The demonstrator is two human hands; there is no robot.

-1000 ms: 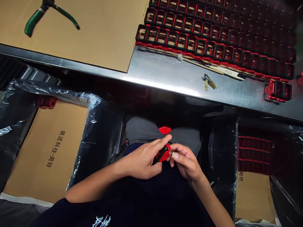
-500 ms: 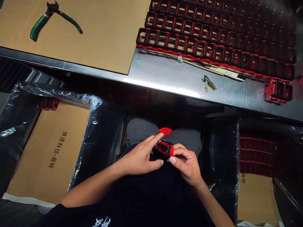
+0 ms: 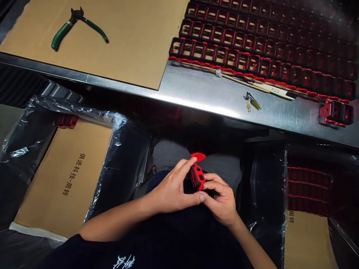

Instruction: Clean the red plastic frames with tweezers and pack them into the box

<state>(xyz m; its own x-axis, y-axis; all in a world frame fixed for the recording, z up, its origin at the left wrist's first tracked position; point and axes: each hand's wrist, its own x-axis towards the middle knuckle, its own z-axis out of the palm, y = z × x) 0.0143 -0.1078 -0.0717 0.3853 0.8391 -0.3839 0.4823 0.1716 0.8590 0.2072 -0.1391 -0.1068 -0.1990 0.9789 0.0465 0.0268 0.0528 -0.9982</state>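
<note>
Between my hands, above the lap, is a small red and black part [image 3: 198,175], tilted with a red face with holes showing. My left hand [image 3: 175,186] holds it from the left, its index finger at the upper end and the thumb below. My right hand [image 3: 221,198] grips its right side, fingers on the red edge. A red pointed piece [image 3: 198,157] lies just beyond the left fingertips, over the grey trousers. Rows of similar red and black parts [image 3: 220,56] stand on the metal table, and a single one [image 3: 336,113] sits near its front edge at the right.
Green-handled pliers [image 3: 62,34] lie on cardboard [image 3: 126,48]. A nail clipper [image 3: 252,102], a cotton-tipped stick [image 3: 241,81] and an A55-marked pen [image 3: 276,90] are on the metal table [image 3: 193,95]. Plastic-lined boxes with cardboard [image 3: 64,168] and red parts [image 3: 308,188] flank the lap.
The part has turned in my hands, so its red holed face now shows. My left thumb has moved right, close to my right thumb. The whole view has shifted slightly.
</note>
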